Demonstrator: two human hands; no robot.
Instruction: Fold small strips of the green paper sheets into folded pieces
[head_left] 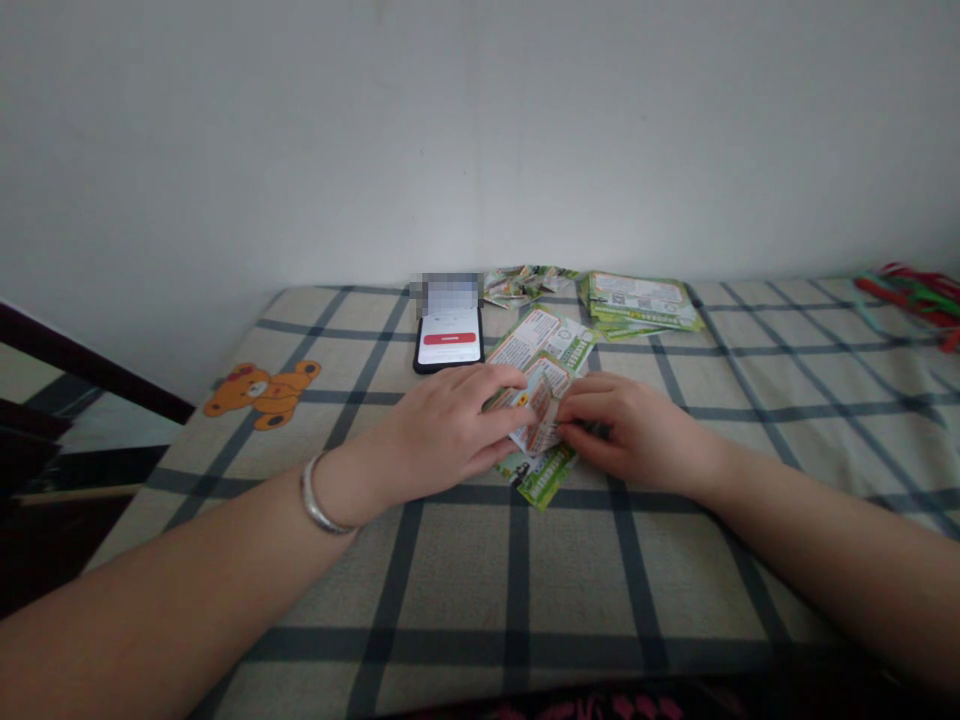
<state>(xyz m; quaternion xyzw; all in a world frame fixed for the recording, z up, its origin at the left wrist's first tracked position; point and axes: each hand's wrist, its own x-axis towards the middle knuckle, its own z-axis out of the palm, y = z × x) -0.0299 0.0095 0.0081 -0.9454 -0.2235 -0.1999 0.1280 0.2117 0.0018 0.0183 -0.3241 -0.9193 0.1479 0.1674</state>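
A green-and-white printed leaflet (529, 338) lies slanted on the table between my hands. On top of it is a small, partly folded piece of the same kind of printed paper (543, 408), with one side raised. My left hand (457, 420) rests across the left side of this paper, fingers stretched out and slightly apart. From the right, my right hand (637, 430) pinches the edge of the folded paper between thumb and curled fingers. The fingers partly cover the paper, so I cannot tell whether it is a separate sheet.
A phone (449, 345) with a lit screen lies just beyond my left hand. Against the wall are a heap of small folded papers (517, 285) and a stack of flat leaflets (637, 300). A bear cutout (264, 394) is at left, red and green items (915, 300) far right, on checked cloth (450, 590).
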